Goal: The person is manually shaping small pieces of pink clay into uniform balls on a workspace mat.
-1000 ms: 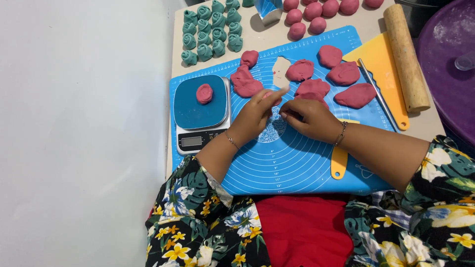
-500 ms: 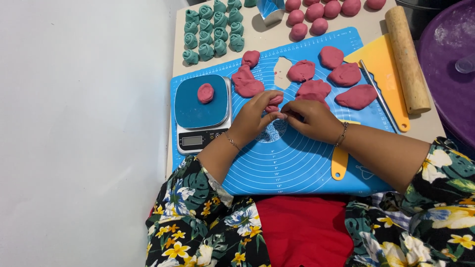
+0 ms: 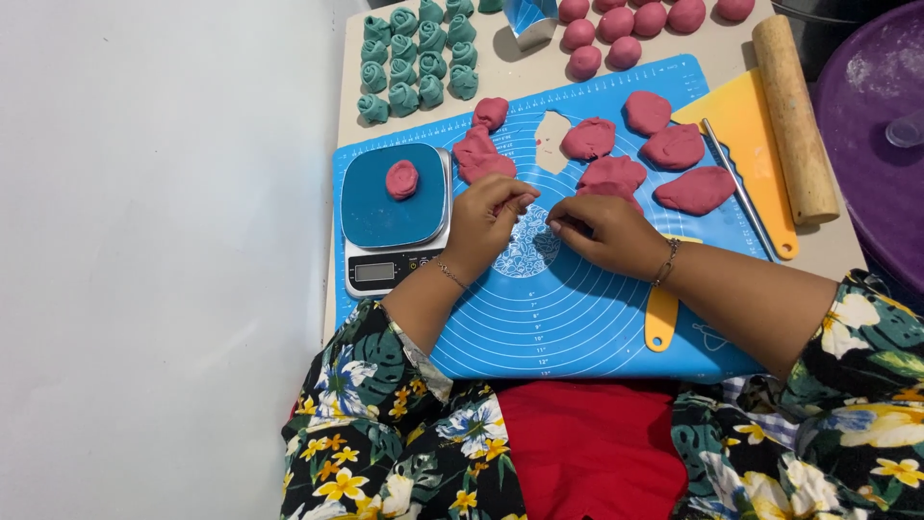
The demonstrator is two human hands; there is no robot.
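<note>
**Two hands working pink dough over a blue baking mat**

A small bit of soft, matte pink dough (image 3: 520,200) sits pinched at the fingertips of the left hand (image 3: 486,223), above the centre of a smooth blue silicone mat (image 3: 577,318) printed with white rings. The left fingers are curled almost closed around it. The right hand (image 3: 602,231) is just beside it, fingers bent inward; whether they grip anything cannot be told. Behind the hands lie flattened, lumpy pink dough pieces (image 3: 616,154). To the left, a kitchen scale (image 3: 395,217) carries one round pink lump (image 3: 401,179). Farther back are teal dough swirls (image 3: 419,53), pink balls (image 3: 626,29), a yellow plastic scraper (image 3: 746,125) and a wooden rolling pin (image 3: 791,116).
</note>
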